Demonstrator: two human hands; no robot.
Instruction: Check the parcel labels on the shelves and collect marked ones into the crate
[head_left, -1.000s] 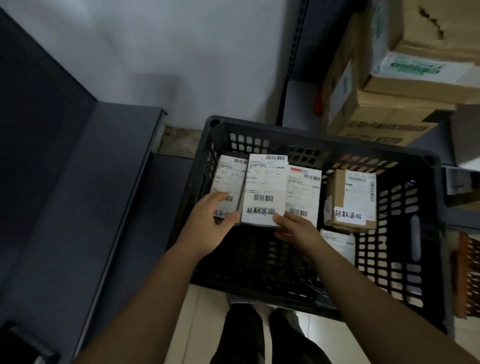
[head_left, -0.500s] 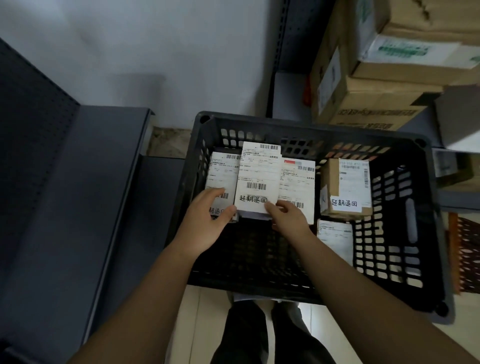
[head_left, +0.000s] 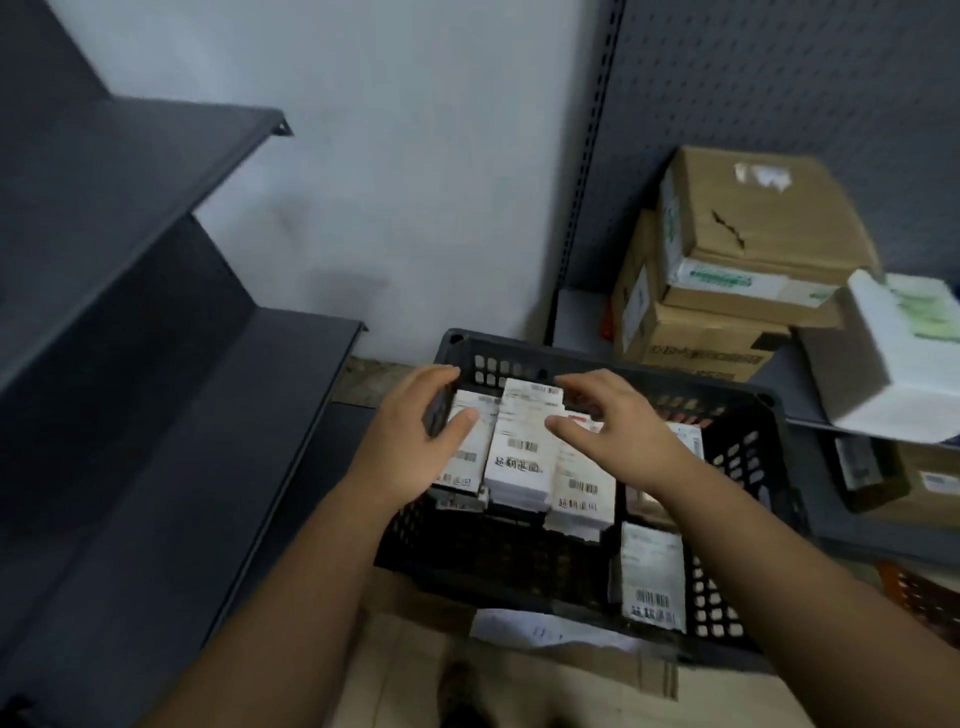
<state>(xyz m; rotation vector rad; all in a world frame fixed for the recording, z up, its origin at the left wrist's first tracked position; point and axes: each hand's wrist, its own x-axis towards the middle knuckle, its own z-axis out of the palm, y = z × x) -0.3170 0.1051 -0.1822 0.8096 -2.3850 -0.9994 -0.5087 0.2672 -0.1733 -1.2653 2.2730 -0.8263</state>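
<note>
A black perforated crate (head_left: 748, 400) stands in front of me with several white labelled parcels inside. Three lie side by side at its far left: a left parcel (head_left: 460, 470), a middle parcel (head_left: 519, 457) lying on top, and a right parcel (head_left: 582, 493). Each carries handwritten marks near its lower edge. Another marked parcel (head_left: 652, 582) leans at the near right. My left hand (head_left: 415, 436) hovers over the crate's left wall, fingers loosely bent and thumb over the left parcel. My right hand (head_left: 623, 431) is spread above the parcels and holds nothing.
Dark grey shelves (head_left: 156, 171) step up on the left. On the right shelf, brown cardboard boxes (head_left: 753, 218) are stacked against a pegboard (head_left: 779, 78), with a white box (head_left: 893, 358) beside them. More boxes (head_left: 930, 478) sit on the shelf below. A sheet of paper (head_left: 545, 631) lies under the crate's near edge.
Both hands have let go of the middle parcel, which now lies in the crate, and have moved up towards the crate's far end. My view has tilted upward.
</note>
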